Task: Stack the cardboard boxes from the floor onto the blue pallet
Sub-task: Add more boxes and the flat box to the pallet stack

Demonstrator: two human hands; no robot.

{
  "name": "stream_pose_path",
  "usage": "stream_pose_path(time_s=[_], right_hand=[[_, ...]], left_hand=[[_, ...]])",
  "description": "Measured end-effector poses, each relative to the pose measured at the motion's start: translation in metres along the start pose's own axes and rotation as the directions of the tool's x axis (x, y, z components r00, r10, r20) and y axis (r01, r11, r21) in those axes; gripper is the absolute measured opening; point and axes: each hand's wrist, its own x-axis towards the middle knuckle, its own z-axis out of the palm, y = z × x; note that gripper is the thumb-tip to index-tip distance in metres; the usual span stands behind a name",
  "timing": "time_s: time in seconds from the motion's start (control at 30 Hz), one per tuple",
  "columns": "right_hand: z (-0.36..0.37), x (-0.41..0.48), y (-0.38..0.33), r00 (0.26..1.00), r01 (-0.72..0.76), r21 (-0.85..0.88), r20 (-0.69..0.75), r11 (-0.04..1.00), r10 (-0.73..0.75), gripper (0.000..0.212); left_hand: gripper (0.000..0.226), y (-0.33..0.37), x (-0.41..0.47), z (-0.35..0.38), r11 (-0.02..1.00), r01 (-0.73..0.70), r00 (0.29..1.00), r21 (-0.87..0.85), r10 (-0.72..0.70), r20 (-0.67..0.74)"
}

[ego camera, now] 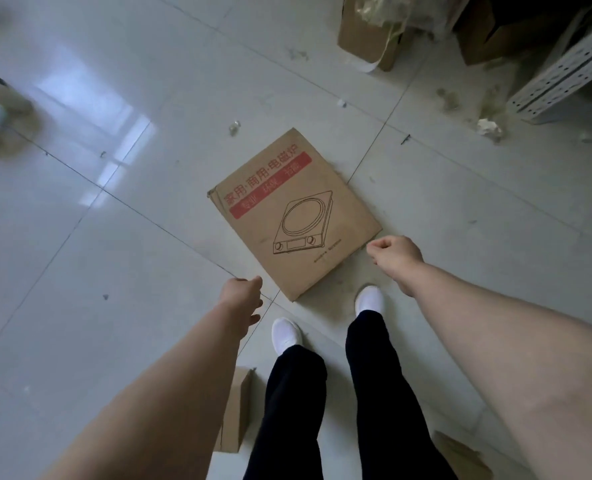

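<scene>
Glossy white tiled floor [79, 237] fills the view, window light glaring off it at the left. Dead centre on it lies the flat cardboard box [296, 216], printed face up, a red band of characters and a line drawing of an induction cooker showing, turned at a slant to the tile seams. No blue pallet anywhere in sight.

Both bare arms reach down toward that box. The left hand [243, 299] hangs just off the box's near-left edge, fingers loosely curled downward, holding nothing, not touching the cardboard. The right hand [393, 252] sits right at the box's near-right corner, fingers curled in to a loose fist, empty as well; whether a knuckle grazes the corner, I cannot tell.

Below, dark trousers and two white shoes, the right shoe [370, 299] planted close beside the box's near edge, the left shoe [286, 334] a step back.

Top right, a white perforated metal rack [564, 77] lies near an open brown carton [367, 36] stuffed with clear plastic wrap. A small brown box [235, 417] stands behind the left leg. Crumpled scraps [488, 128] litter the tiles by the rack.
</scene>
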Motion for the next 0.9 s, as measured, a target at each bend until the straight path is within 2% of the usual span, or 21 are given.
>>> stream_pose_path(time_s=[0.2,0.33,0.47,0.6,0.67,0.77,0.9], right_hand=[[0.038,0.148,0.007,0.999,-0.01,-0.151,0.034,0.989,0.016,0.016],[0.078,0.238,0.027,0.999,-0.014,-0.253,0.037,0.967,0.024,0.039],[0.118,0.311,0.053,1.0,-0.013,-0.404,-0.015,0.915,0.008,0.075],[0.132,0.358,0.065,0.994,0.02,-0.468,-0.089,0.883,-0.07,0.097],[0.13,0.375,0.071,0.995,0.042,-0.446,-0.067,0.894,-0.079,0.105],[0.123,0.394,0.08,0.997,0.073,-0.275,0.022,0.959,-0.069,0.11],[0.118,0.401,0.077,0.997,0.035,-0.187,0.078,0.982,-0.02,0.112]], left_hand=[[0.02,-0.011,0.131,0.061,0.991,0.128,0.991,-0.039,-0.129,-0.038],[0.025,-0.028,0.221,0.109,0.975,0.207,0.976,-0.084,-0.211,-0.052],[0.058,-0.047,0.292,0.137,0.962,0.245,0.954,-0.123,-0.262,-0.146],[0.085,-0.063,0.339,0.15,0.957,0.202,0.946,-0.21,-0.246,-0.21],[0.089,-0.073,0.356,0.152,0.957,0.132,0.956,-0.257,-0.192,-0.224],[0.082,-0.088,0.368,0.154,0.951,0.027,0.97,-0.309,-0.099,-0.221],[0.071,-0.092,0.371,0.155,0.915,-0.018,0.979,-0.404,-0.065,-0.191]])
